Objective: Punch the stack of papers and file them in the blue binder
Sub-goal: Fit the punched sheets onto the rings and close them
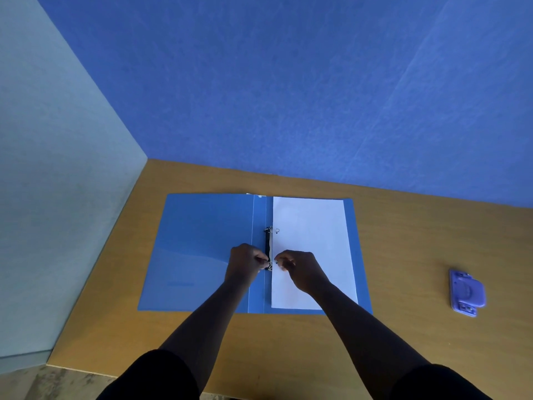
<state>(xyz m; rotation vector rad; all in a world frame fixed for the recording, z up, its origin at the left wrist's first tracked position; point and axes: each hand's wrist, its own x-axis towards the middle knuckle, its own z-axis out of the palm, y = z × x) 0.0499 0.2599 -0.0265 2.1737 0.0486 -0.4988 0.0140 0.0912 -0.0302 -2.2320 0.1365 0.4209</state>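
Observation:
The blue binder [196, 249] lies open and flat on the wooden desk. A stack of white papers [311, 226] lies on its right half, its left edge at the ring mechanism [269, 241] in the spine. The far ring pokes through the paper. My left hand [246, 262] pinches the near ring from the left with curled fingers. My right hand [297, 268] pinches the same ring from the right, resting on the papers. The near ring itself is mostly hidden by my fingers.
A purple hole punch [466, 293] lies on the desk [418, 241] to the right of the binder. A blue partition wall stands behind the desk and a pale wall closes the left side. The desk's front edge runs below my forearms.

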